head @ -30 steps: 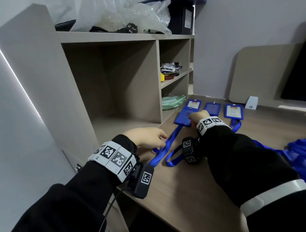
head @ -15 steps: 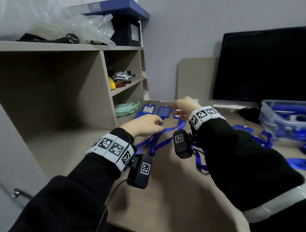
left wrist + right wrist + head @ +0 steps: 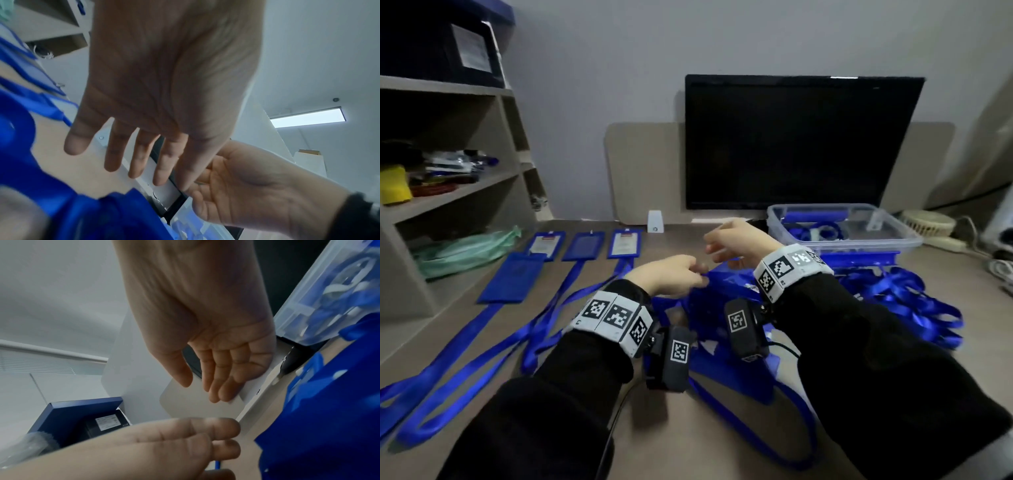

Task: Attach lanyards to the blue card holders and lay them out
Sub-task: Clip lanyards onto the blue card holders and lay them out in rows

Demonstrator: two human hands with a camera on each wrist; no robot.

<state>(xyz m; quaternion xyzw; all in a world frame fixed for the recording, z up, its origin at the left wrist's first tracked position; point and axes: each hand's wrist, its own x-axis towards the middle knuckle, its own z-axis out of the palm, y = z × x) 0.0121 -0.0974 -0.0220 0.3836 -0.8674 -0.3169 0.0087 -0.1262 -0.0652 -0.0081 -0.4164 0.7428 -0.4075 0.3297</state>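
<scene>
Blue card holders [image 3: 625, 244] with lanyards [image 3: 482, 325] attached are laid in a row at centre left of the desk [image 3: 592, 442], beside the shelf unit [image 3: 448, 192]. Loose lanyards are heaped at lower centre. Above that heap the left hand [image 3: 671, 277] and right hand [image 3: 739, 241] are held with fingers relaxed, nothing grasped. A clear plastic bin [image 3: 893, 236] and dark monitor [image 3: 801, 144] are seen behind at right.

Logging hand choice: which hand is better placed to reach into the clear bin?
Right hand: it hovers open beside the clear bin; the left hand is farther away.
</scene>
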